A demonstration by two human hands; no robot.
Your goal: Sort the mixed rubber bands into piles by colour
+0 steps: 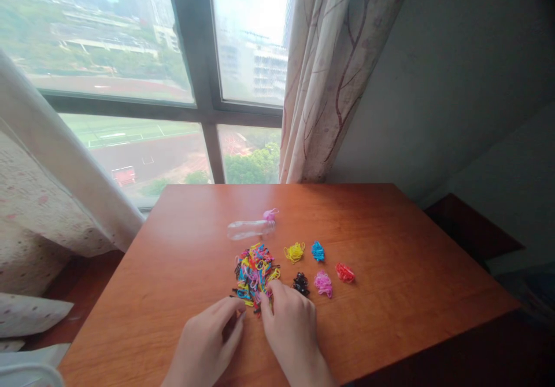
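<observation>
A mixed pile of small coloured rubber bands (255, 271) lies on the wooden table in front of me. My left hand (212, 332) is at the pile's lower left edge, thumb and fingertips drawn together in a pinch; what is between them is too small to make out. At the lower right edge, my right hand (290, 315) has its curled fingers and thumb touching the bands. Its grip is partly hidden. Sorted by colour to the right are yellow bands (295, 252), blue bands (318, 251), black bands (300, 283), pink bands (323, 283) and red bands (345, 272).
Behind the pile a clear plastic bottle-like container (249, 229) lies on its side, a pink-purple piece (271, 214) by its right end. The wooden table (390, 248) reaches toward a window (208, 110) with a patterned curtain (329, 75) on the right.
</observation>
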